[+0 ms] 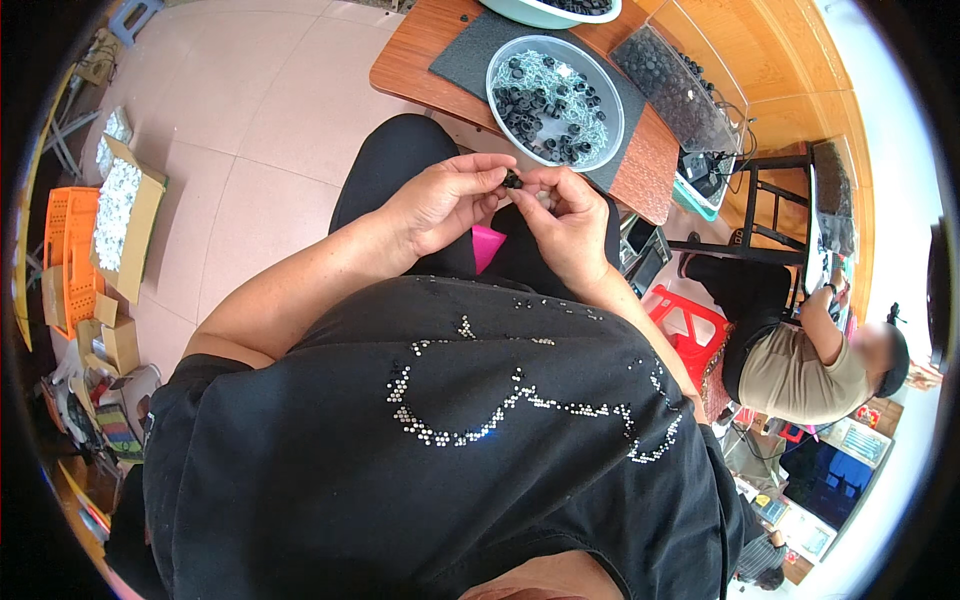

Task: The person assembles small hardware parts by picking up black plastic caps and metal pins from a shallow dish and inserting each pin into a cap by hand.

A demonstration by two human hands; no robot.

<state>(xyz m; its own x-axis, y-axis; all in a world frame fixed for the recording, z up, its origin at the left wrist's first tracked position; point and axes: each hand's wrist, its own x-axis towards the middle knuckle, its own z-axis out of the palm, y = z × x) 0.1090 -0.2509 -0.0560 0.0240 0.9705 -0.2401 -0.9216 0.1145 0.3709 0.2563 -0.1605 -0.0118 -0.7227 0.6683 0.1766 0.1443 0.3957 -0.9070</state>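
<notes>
Crate (62, 245), orange, stands far left of my grip. My left hand (440, 205) pinches a small black part (512, 181), with something pink (487, 249) below it; my right hand (568, 230) grasps its other side. Just beyond sits a clear bowl (617, 112) of black pieces; far right is a person (800, 375) in tan.

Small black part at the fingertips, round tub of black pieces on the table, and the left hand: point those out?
Small black part (512, 180): head view, its visible middle.
Round tub (616, 115): head view, its right wall.
Left hand (447, 200): head view, middle of the hand.
</notes>
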